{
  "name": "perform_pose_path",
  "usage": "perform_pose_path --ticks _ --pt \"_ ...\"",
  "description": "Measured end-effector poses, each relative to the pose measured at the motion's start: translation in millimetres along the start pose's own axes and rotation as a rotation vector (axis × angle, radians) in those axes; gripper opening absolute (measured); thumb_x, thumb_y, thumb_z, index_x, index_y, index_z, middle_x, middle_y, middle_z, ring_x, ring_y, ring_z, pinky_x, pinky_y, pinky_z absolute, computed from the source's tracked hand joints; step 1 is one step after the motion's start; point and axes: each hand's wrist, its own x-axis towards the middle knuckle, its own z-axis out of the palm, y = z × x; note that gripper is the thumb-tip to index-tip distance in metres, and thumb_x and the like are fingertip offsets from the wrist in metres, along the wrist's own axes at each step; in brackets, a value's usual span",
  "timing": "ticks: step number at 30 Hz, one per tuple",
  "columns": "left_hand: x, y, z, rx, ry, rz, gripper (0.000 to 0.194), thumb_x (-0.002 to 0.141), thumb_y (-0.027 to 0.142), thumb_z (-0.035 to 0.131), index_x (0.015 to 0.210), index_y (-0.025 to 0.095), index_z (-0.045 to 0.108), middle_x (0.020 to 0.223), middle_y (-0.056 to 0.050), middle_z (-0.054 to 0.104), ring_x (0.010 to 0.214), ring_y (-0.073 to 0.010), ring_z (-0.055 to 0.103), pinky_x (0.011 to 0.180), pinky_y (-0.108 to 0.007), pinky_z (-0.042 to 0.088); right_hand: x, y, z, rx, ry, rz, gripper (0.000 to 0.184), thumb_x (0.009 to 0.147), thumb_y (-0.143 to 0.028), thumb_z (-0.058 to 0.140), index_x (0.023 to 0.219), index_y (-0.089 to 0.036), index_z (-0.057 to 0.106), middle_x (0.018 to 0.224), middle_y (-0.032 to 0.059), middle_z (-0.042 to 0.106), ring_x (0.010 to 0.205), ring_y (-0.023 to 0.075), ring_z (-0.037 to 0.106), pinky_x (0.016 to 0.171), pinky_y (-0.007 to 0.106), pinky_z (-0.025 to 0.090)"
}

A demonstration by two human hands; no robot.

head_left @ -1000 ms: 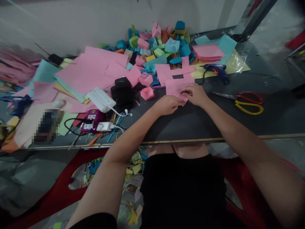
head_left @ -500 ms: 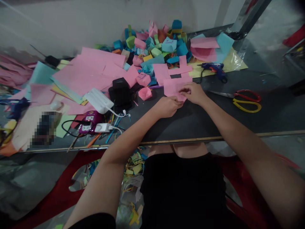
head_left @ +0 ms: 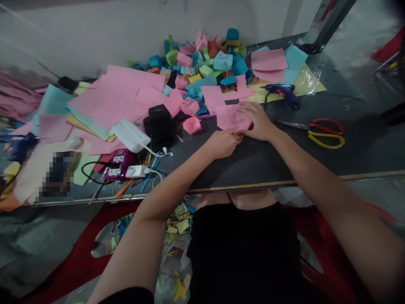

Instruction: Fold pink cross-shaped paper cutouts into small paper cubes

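Note:
A sheet of pink paper (head_left: 230,118) lies partly folded between my two hands over the dark tabletop. My left hand (head_left: 224,144) is closed on its near edge, fingers curled and thumb hidden from sight. Across the paper's right side, my right hand (head_left: 257,121) spans with thumb at the near edge and fingers on the far part, gripping it. Just left of the paper sits a small pink folded paper cup (head_left: 192,125). Cut pink paper pieces (head_left: 213,99) lie right behind it.
Red-and-yellow-handled scissors (head_left: 325,133) lie to the right, with a blue glue gun (head_left: 282,89) behind them. Colourful folded paper shapes (head_left: 205,63) are heaped at the back. On the left are pink sheets (head_left: 117,93), a white power bank (head_left: 131,135) and a purple power socket (head_left: 122,162).
My right hand has gone from pinching near the paper's lower corner to spreading across its right side. The near corner no longer sticks out. The view has shifted slightly.

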Motion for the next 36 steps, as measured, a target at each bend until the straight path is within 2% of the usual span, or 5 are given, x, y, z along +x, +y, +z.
perform_pose_path --ticks 5,12,25,29,36 --pt "1 -1 3.0 -0.018 0.011 -0.032 0.048 0.099 0.008 0.049 0.138 0.018 0.075 0.127 -0.011 0.082 0.118 -0.0253 0.074 0.089 -0.036 0.066 -6 12 -3 -0.110 -0.013 0.057 0.132 0.077 -0.074 0.084 0.180 -0.028 0.014 0.189 0.0118 0.006 0.173 0.0480 -0.004 0.136 0.074 0.004" --pt "1 1 0.4 -0.027 -0.014 -0.055 0.048 0.097 0.008 0.051 0.136 0.017 0.077 0.127 -0.012 0.082 0.116 -0.0258 0.074 0.086 -0.036 0.064 -4 41 5 -0.191 0.039 0.140 0.148 0.075 -0.074 0.085 0.179 -0.026 -0.008 0.188 0.0158 -0.006 0.170 0.0531 -0.014 0.133 0.081 -0.001" --pt "0 -3 2.8 -0.014 0.008 -0.009 0.051 0.093 0.007 0.052 0.135 0.017 0.078 0.132 -0.012 0.081 0.112 -0.0251 0.075 0.087 -0.037 0.065 -15 43 -24 -0.167 0.317 0.255 0.127 0.085 -0.078 0.076 0.179 -0.032 0.004 0.188 0.0082 0.013 0.169 0.0463 -0.027 0.133 0.075 -0.015" --pt "0 -1 5.4 -0.007 0.048 -0.016 0.048 0.095 0.008 0.051 0.132 0.018 0.079 0.133 -0.011 0.081 0.111 -0.0249 0.076 0.084 -0.036 0.066 -15 35 -28 -0.247 0.226 0.184 0.134 0.084 -0.078 0.076 0.178 -0.033 -0.009 0.188 0.0052 0.016 0.167 0.0410 -0.035 0.135 0.071 -0.016" --pt "3 2 11.2 -0.014 0.065 -0.019 0.045 0.101 0.009 0.049 0.137 0.012 0.076 0.135 -0.014 0.080 0.124 -0.0257 0.077 0.101 -0.039 0.067 -9 7 -10 -0.171 0.044 0.141 0.152 0.068 -0.058 0.097 0.179 -0.028 -0.003 0.189 0.0123 -0.003 0.170 0.0497 -0.019 0.137 0.074 -0.004"
